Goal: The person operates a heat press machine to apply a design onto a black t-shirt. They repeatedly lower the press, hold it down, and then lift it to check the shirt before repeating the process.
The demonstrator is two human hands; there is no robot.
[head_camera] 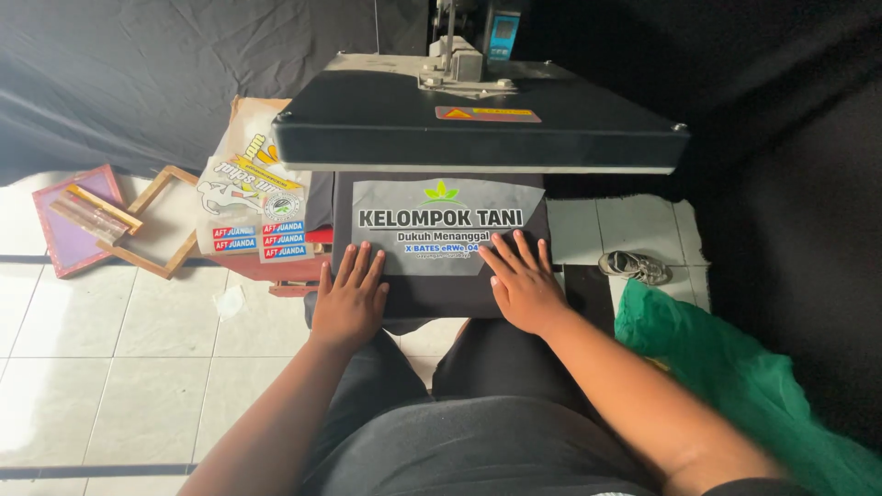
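A black shirt point(432, 292) lies spread on the lower plate of a heat press. On it rests a grey transfer sheet point(386, 197) printed with white, blue and green lettering and a small leaf mark. My left hand point(351, 296) lies flat, fingers apart, on the shirt at the sheet's lower left corner. My right hand point(522, 280) presses flat on the sheet's lower right corner. The press's black upper plate point(478, 124) hangs raised just above the far half of the sheet.
A stack of printed sheets and a sack point(248, 197) sits left of the press. Wooden screen frames point(87, 216) lie on the white tiled floor. A grey shoe point(634, 266) and green cloth point(735, 377) are at the right. Black fabric backs the scene.
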